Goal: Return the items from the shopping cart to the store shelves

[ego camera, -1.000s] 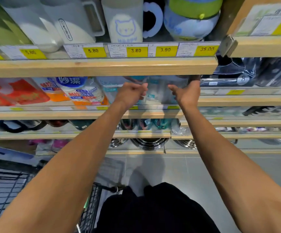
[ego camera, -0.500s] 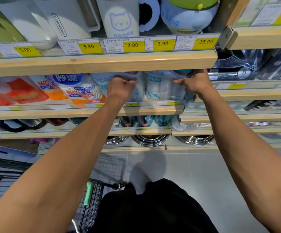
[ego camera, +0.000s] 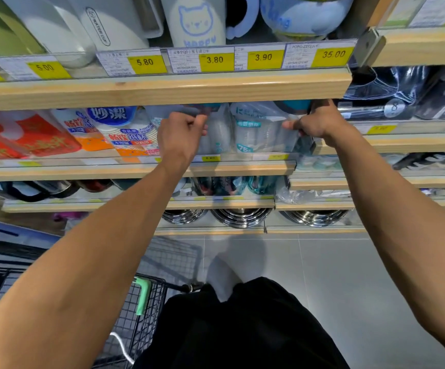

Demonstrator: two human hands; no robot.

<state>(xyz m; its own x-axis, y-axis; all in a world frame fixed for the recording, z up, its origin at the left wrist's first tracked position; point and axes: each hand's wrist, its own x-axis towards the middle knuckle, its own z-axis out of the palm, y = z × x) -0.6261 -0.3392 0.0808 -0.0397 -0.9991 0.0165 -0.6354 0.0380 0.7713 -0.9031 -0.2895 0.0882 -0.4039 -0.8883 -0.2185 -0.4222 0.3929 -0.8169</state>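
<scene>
Both arms reach into the second shelf (ego camera: 136, 170). The left hand (ego camera: 180, 137) has its grip curled, pinching the top of a clear pack of plastic cups (ego camera: 256, 129); the right hand (ego camera: 318, 121) clutches the pack's right end. It sits near the shelf's front edge, being seated. Next, I'd judge: push it back, let go.

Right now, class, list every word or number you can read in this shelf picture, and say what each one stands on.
"5.80": yellow tag
"3.80": yellow tag
"3.90": yellow tag
"35.00": yellow tag
"WATER CUP": white jug
"Happy": cat mug
"75": clear cup pack
"8": dark pack
"妙潔": paper-cup pack
Small print on the tags and the lower-shelf tags is too blurred to read.
</scene>
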